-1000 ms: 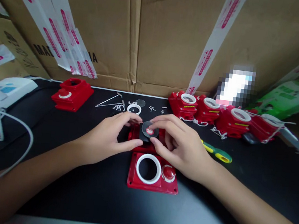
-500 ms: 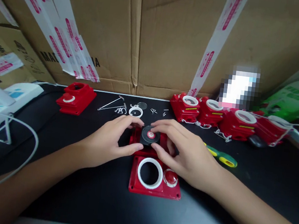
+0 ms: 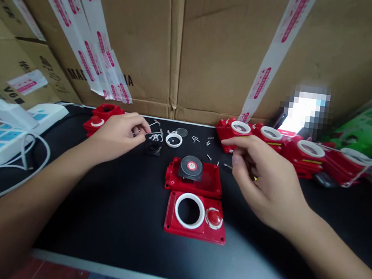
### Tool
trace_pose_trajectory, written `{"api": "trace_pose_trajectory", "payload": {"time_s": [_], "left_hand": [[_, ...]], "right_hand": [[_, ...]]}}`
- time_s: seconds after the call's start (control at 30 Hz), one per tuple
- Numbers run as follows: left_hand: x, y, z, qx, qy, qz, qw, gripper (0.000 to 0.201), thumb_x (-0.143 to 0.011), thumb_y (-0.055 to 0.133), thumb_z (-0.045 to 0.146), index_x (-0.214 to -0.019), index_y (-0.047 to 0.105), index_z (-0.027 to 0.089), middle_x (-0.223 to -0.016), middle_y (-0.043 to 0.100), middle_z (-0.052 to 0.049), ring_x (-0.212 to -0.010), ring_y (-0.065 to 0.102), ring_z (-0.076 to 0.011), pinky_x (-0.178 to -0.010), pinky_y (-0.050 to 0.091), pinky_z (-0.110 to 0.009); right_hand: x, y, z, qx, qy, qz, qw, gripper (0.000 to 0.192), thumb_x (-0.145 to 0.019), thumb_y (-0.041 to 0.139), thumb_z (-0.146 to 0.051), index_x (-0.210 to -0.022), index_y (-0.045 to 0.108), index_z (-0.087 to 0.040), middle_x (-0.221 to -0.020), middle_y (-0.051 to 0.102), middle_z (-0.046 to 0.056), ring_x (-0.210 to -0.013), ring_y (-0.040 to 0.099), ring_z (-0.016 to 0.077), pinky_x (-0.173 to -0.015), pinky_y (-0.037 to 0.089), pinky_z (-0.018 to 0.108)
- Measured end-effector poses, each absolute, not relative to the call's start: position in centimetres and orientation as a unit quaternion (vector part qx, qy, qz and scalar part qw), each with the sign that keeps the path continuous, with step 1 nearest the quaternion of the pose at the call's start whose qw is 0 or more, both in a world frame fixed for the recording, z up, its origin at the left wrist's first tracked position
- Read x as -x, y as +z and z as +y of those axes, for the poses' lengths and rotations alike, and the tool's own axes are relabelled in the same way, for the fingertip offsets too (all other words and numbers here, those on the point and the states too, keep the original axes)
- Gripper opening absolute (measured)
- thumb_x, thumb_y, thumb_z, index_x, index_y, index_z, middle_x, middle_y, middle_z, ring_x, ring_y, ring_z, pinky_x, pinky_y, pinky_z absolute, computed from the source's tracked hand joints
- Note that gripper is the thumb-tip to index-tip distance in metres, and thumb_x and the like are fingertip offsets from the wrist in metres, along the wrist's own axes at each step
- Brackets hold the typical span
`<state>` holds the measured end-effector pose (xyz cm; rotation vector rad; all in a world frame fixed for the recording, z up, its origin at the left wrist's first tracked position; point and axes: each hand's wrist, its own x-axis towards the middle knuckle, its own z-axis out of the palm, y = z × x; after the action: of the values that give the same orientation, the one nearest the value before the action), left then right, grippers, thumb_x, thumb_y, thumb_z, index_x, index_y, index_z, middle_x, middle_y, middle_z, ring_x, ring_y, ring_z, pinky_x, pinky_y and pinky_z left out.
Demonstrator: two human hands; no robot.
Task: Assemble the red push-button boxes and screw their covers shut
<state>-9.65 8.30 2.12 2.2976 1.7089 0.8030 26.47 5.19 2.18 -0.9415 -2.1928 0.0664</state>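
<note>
A red housing [image 3: 194, 182] is seen at frame centre on the black tabletop [image 3: 101, 219], with a dark round disc [image 3: 190, 167] bearing a red-and-white middle seated on top of it; neither hand is touching it. Just below it, toward the lower centre, a red cover plate [image 3: 195, 220] lies flat, fitted with a white ring [image 3: 190, 210] and a red button [image 3: 213, 217]. The left hand [image 3: 117, 134] is held at the upper left of centre, fingers drawn together at the tips over a scatter of small metal clips [image 3: 154, 136]; whether a piece is actually pinched cannot be told. A small black part [image 3: 153, 148] lies just below those fingertips. The right hand [image 3: 265, 181] is raised right of centre, fingers curled loosely and thumb near the forefinger, close to a small screw [image 3: 227, 166] on the tabletop; contact cannot be made out. A loose white ring [image 3: 173, 140] and further screws [image 3: 195, 139] are noted behind the housing. A row of red assembled units [image 3: 286, 147] is ranged along the upper right, and one more red unit [image 3: 102, 115] sits behind the left hand. A white power strip [image 3: 10, 131] with cable occupies the left edge. Cardboard boxes [image 3: 217, 48] fill the background.
</note>
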Motion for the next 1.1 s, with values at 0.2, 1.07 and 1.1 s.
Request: {"api": "trace_pose_trajectory", "payload": {"time_s": [0.2, 1.07, 1.1], "left_hand": [[9.9, 0.4, 8.8, -0.811, 0.204, 0.535, 0.118, 0.025, -0.088, 0.076, 0.044, -0.102, 0.077, 0.024, -0.1, 0.071, -0.003, -0.082, 0.066, -0.0203, -0.077, 0.054, -0.034], [9.4, 0.3, 7.5, -0.799, 0.161, 0.567, 0.119, 0.017, -0.089, 0.064, 0.035, -0.098, 0.073, 0.023, -0.083, 0.075, -0.001, -0.075, 0.071, -0.0241, -0.068, 0.051, -0.035], [9.3, 0.2, 7.4, -0.805, 0.165, 0.561, 0.104, 0.018, -0.088, 0.066, 0.035, -0.099, 0.073, 0.023, -0.091, 0.075, -0.004, -0.085, 0.072, -0.027, -0.075, 0.054, -0.039]], "right_hand": [[-26.5, 2.4, 4.8, 0.357, 0.031, -0.86, 0.364, 0.039, -0.097, 0.057, -0.007, -0.131, 0.064, -0.022, -0.089, 0.059, 0.003, -0.07, 0.059, 0.0181, -0.06, 0.047, 0.034], [-27.2, 4.4, 5.2, 0.34, 0.22, -0.907, 0.118, 0.029, -0.102, 0.059, -0.027, -0.074, 0.061, -0.022, -0.069, 0.064, -0.002, -0.058, 0.055, 0.0129, -0.058, 0.04, 0.029], [-27.4, 4.6, 5.0, 0.337, 0.243, -0.906, 0.08, 0.033, -0.105, 0.06, -0.034, -0.074, 0.063, -0.022, -0.067, 0.065, -0.002, -0.056, 0.055, 0.0123, -0.056, 0.039, 0.029]]}}
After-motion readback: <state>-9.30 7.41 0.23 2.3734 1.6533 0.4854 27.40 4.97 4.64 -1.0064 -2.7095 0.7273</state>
